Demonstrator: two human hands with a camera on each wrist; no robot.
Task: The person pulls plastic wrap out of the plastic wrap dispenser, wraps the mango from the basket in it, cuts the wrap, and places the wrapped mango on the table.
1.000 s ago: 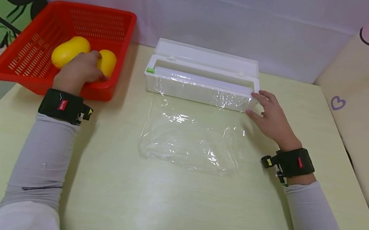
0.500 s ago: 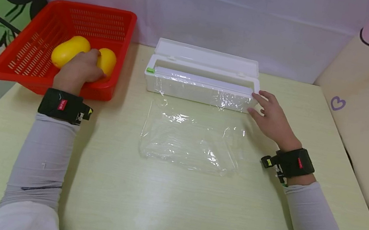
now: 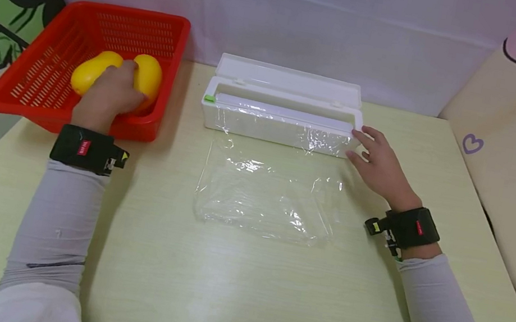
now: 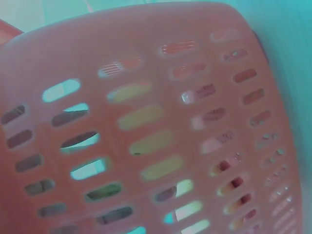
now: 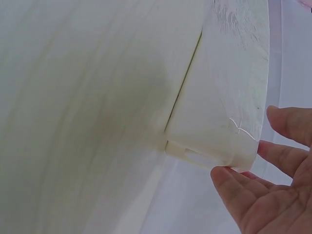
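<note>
Inside the red basket, my left hand grips the right-hand yellow mango, its fingertips hidden behind the fruit. Another yellow mango lies against the hand's left side. The left wrist view mostly shows the slotted basket wall. Farther right stands a white cling film box with its lid raised and a roll inside. My right hand touches the box's right end with thumb and fingertips, the fingers fairly straight. In the right wrist view, the thumb meets the box's end corner.
A sheet of clear cling film hangs over the box front and lies wrinkled on the pale table. A green tab sits at the box's left end. A light curtain rises behind the table.
The mango in my left hand has tipped more upright and shifted slightly toward the back of the basket. The left hand has moved a little with it. The right hand has stayed still.
</note>
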